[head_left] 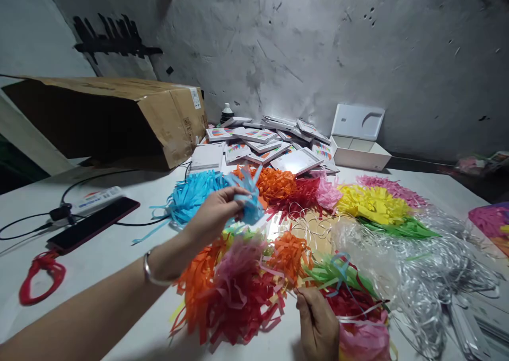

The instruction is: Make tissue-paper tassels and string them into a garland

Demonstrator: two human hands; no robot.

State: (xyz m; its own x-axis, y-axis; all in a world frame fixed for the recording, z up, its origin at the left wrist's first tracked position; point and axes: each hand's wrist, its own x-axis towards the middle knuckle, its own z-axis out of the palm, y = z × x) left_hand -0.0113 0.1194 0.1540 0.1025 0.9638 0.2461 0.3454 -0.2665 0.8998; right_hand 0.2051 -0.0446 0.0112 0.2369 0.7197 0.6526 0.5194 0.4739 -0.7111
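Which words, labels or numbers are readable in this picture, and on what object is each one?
None can be read.
Label on the cardboard box: too small.
Print on the power strip: blurred.
Covers of the white packs: coloured patterns only, any text too small.
Paper at the lower right: blurred.

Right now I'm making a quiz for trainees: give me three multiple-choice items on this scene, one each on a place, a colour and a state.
1. Where does the cardboard box lie?
A. far left of the table
B. under the table
C. near right corner

2. What colour is the paper tuft in the left hand?
A. yellow
B. blue
C. green

3. How is the white box by the wall?
A. taped shut
C. crushed
B. lid open

Answers: 1 A, it lies on its side there; 2 B, blue strips show at the fingertips; 3 B, its lid stands up.
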